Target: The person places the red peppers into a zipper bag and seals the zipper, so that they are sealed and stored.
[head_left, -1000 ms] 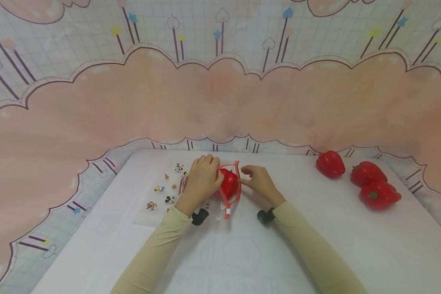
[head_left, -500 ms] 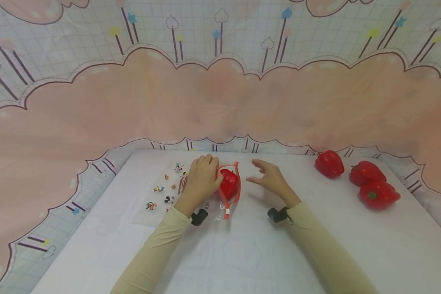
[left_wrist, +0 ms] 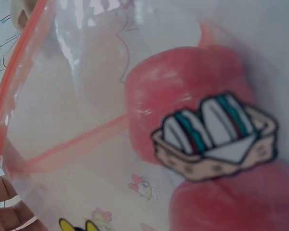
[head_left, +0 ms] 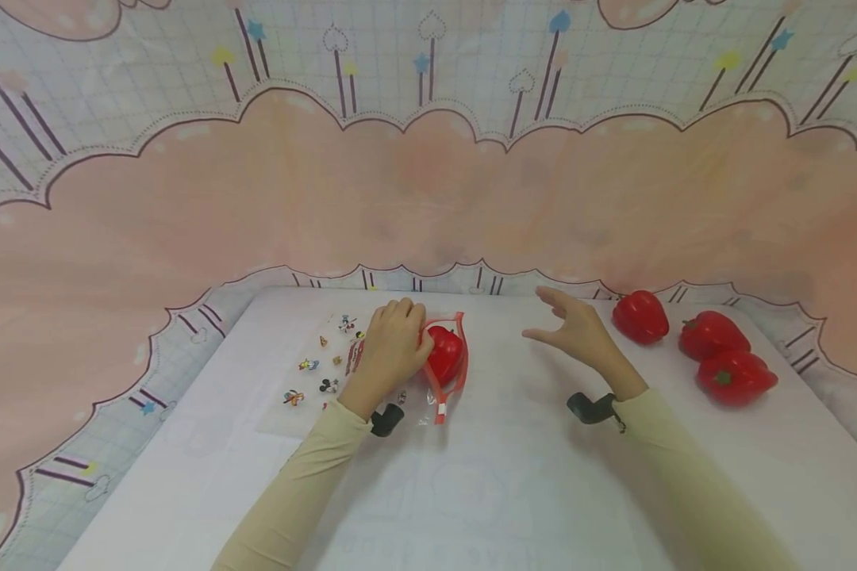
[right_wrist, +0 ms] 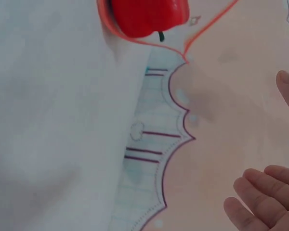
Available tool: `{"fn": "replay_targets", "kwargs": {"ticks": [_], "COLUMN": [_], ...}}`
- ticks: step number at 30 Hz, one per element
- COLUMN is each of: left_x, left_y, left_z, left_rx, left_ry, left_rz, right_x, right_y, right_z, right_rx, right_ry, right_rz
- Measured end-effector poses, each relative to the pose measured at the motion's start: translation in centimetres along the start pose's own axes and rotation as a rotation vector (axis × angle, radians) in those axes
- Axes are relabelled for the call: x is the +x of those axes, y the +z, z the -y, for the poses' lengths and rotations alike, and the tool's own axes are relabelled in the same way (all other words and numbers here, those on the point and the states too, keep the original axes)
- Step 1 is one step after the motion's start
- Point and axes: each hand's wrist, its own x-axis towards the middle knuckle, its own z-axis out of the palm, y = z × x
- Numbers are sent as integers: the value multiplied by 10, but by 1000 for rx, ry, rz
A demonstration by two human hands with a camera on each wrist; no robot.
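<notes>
A clear plastic zip bag [head_left: 314, 412] with cartoon prints and a red zip edge lies on the table, its mouth spread toward the right. My left hand [head_left: 393, 349] pinches the upper side of the bag's mouth with curled fingers. Just inside the opening shows a red bell pepper [head_left: 446, 354], partly covered by that hand. Through the film in the left wrist view, one bell pepper [left_wrist: 178, 72] sits above another red one [left_wrist: 231, 207]. My right hand [head_left: 578, 329] hovers between the bag and the loose peppers, thumb and fingers spread, holding nothing.
Three loose red bell peppers rest at the table's right: one at the back [head_left: 640, 317], one beside it [head_left: 716, 337] and one nearer the front [head_left: 737, 379]. A patterned curtain [head_left: 428, 206] hangs behind the white table [head_left: 428, 492].
My right hand has moved away from the bag's mouth toward the right and slightly back, its fingers spreading. The left hand and the bag have stayed in place.
</notes>
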Motion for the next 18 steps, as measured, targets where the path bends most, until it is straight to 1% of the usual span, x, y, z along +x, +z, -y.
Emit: {"fn": "replay_targets", "kwargs": {"ticks": [2,9,15,18], "left_x": [0,-1,-1,-2], "left_y": [0,-1,-1,-1], "left_z": [0,0,1,1], "left_rx": [-2,3,10,24], "left_ry": [2,9,14,22], "left_rz": [-5,-6,-4,-12], "right_x": [-3,-11,-17,-19], "right_y": [-9,-35,-54,-62], "right_z": [-2,-11,-23,-30], "right_rx": [-20,-82,-122,-121], "right_ry": [1,-22,7,63], "right_rz": [-4,-57,-114,-107]}}
